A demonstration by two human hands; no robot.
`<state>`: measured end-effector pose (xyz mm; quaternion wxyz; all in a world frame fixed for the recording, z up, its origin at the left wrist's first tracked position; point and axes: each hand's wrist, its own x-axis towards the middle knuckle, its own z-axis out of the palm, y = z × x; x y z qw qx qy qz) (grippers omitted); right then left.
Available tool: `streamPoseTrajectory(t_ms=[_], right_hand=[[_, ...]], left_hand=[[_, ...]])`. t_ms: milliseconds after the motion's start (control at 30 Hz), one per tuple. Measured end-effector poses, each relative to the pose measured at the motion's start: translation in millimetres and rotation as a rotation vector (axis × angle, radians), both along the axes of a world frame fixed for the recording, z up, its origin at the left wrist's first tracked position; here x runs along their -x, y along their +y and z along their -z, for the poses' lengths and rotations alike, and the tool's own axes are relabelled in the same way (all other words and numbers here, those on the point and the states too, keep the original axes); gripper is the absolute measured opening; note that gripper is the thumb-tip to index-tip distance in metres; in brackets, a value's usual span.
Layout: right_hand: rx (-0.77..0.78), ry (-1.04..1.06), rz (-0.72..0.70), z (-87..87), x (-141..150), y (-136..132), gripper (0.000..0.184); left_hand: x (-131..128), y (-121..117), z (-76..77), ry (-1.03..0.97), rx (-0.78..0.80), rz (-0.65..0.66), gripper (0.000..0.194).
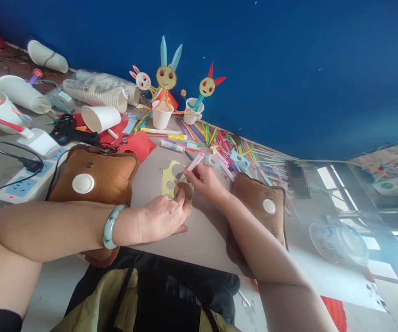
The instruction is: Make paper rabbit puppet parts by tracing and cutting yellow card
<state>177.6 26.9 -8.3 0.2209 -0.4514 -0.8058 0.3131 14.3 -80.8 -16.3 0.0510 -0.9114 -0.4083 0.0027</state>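
On the table in front of me lies a piece of yellow paper (167, 176) with several round holes cut in it. My left hand (162, 216) holds a round brown disc (185, 188) down against this paper with bent fingers, its thumb apart below. In my right hand (207, 181) is a slim white and pink marker (195, 162), pinched between thumb and fingers. Its tip points down at the paper by the disc's upper edge; whether it touches cannot be made out. A roll of clear tape (212, 160) lies just beyond the right hand.
Brown cushions (98, 173) flank the work, another brown cushion (252, 196) being at right. Behind stand paper cups with rabbit figures (162, 114), beside scattered coloured sticks (219, 138) and red paper (138, 145). At left are a glue gun (73, 131) and a power strip (33, 177) with cables.
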Motion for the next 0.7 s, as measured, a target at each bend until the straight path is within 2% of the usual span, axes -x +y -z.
streamPoseTrajectory(t_ms=[233, 433, 700], right_hand=[[0.008, -0.005, 0.027, -4.6, -5.3, -2.7, 0.02], [-0.023, -0.03, 0.022, -10.1, -8.8, -4.6, 0.018], [0.012, -0.001, -0.008, -13.3, -10.4, -7.3, 0.014]], left_hand=[[0.9, 0.9, 2.4, 0.002, -0.056, 0.025, 0.073], [2.0, 1.3, 3.5, -0.004, -0.05, 0.019, 0.075], [1.4, 0.5, 2.3, 0.004, -0.024, 0.002, 0.073]])
